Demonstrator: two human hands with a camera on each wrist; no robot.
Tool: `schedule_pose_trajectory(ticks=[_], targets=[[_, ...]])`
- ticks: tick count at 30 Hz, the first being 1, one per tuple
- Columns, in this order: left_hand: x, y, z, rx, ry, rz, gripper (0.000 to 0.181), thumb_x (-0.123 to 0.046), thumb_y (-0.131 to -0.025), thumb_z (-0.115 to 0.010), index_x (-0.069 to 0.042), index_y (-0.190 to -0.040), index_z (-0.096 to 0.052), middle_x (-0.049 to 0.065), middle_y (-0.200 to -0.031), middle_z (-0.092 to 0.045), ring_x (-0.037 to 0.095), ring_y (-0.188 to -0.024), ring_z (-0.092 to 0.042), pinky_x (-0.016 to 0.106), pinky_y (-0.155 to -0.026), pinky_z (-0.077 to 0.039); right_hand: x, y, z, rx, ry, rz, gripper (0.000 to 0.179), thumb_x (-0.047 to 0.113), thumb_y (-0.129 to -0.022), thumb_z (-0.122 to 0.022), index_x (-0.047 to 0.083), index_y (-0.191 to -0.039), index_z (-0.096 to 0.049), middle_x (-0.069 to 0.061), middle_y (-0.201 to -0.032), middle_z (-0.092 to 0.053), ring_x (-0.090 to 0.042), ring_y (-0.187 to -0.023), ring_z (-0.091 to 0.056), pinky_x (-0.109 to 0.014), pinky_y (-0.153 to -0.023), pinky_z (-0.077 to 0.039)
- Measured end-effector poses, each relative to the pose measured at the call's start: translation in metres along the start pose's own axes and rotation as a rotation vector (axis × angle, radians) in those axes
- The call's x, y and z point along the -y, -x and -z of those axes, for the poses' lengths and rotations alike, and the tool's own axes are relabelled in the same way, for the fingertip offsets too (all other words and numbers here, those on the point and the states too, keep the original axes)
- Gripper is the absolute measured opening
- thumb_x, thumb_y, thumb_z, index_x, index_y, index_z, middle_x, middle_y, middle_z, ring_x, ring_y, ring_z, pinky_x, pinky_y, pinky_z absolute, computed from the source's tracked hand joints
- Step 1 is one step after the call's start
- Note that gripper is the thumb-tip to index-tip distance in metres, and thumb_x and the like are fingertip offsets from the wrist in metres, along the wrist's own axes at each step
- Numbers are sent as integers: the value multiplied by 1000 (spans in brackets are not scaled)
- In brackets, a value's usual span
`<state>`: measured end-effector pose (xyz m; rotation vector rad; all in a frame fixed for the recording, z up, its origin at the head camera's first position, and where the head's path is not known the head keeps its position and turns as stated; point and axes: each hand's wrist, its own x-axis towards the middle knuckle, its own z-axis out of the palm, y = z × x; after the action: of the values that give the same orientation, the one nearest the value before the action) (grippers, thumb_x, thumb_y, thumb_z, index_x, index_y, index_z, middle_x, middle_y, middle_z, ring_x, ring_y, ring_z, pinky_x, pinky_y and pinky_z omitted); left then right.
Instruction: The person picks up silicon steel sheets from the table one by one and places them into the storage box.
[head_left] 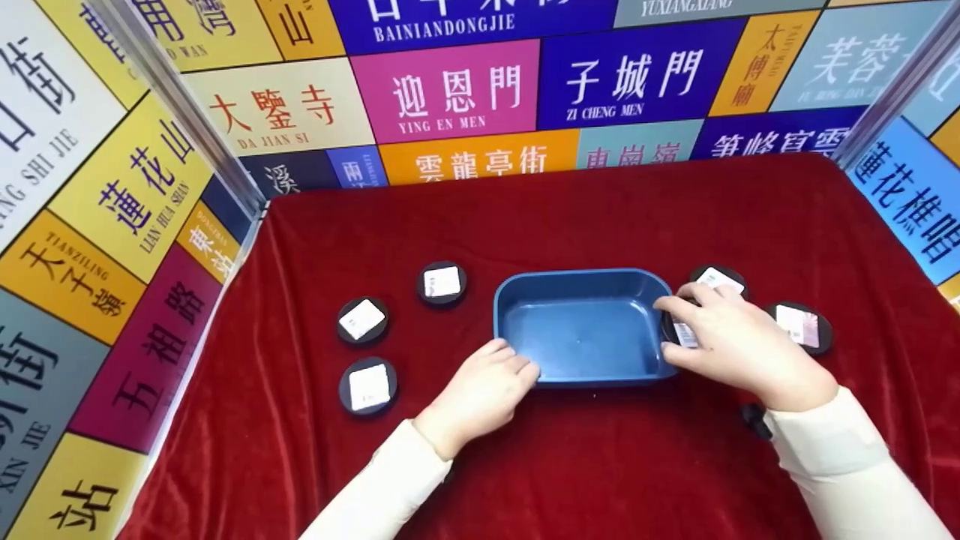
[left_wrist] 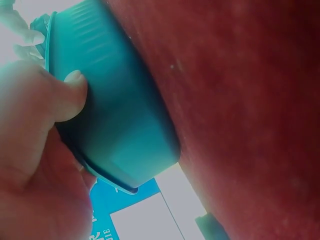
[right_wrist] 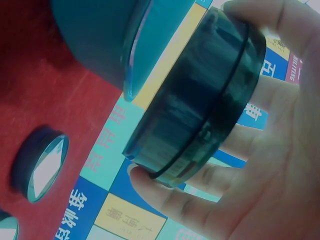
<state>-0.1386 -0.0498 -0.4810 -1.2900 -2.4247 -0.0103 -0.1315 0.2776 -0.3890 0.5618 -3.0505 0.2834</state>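
Note:
A blue rectangular plastic bin with rounded corners sits on the red cloth. My left hand grips its front left rim, and the left wrist view has the thumb pressed on the outer wall. At the bin's right rim, my right hand holds a shallow round dark container by its edges. That container is tilted, thumb on one side and fingers spread on the other. A white label on it shows in the head view, partly covered by fingers.
Several similar round containers with white labels lie about: a back left one, a middle left one, a front left one, and others to the right, one partly behind my right hand. Sign-covered panels border the table.

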Motion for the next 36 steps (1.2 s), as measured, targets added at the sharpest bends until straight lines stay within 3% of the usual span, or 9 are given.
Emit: schedule_pose_trajectory(ticks=[14,36], targets=[[-2,2,-1,3,1,0,10,-7,-87,-62,-16,-84,-58,-4,-77,-61,18,-76,-57,34,-91,-43,23,-21,-8,12,17,79,47,33,-81,-69,16,-125,-67,-14,-122,-61,-34,-104,-55,-48,-83,-51],[1,1,-2,-2,-7,-7,11,-5,-83,-61,-15,-84,-58,-2,-77,-62,19,-77,-59,34,-89,-44,49,-47,-18,12,58,210,48,38,-80,-72,16,-123,-70,-13,-116,-64,-33,-103,-57,-47,-80,-53]])
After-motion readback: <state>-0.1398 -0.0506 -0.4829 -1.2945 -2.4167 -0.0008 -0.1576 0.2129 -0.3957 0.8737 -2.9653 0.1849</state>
